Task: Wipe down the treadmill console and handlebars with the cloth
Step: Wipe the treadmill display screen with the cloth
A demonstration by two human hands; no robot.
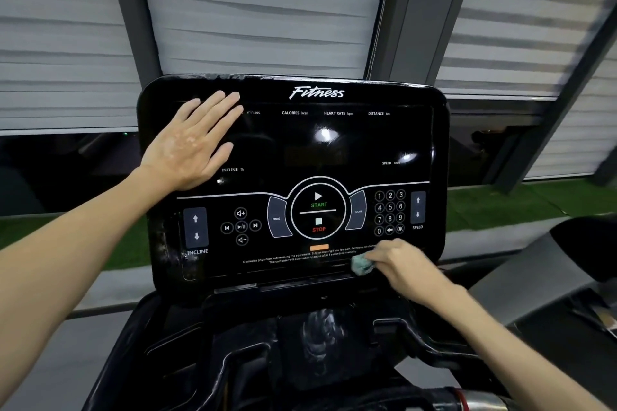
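Light is dim and cool overall. The pale blinds (260,10) at 12 o'clock are the brightest area, evenly lit. The glossy black console (334,150) throws back glare: one white spot near its centre, another toward 3 o'clock, and a small glint toward 9 o'clock. The back of the left grip (187,147) shows soft sheen. The right grip (404,264) and the cloth (362,264) are slightly blurred. At 6 o'clock the frame sinks into deep shadow and detail is lost. Wide-angle distortion splays the posts (133,10) outward, and the blinds smear at 2 o'clock.
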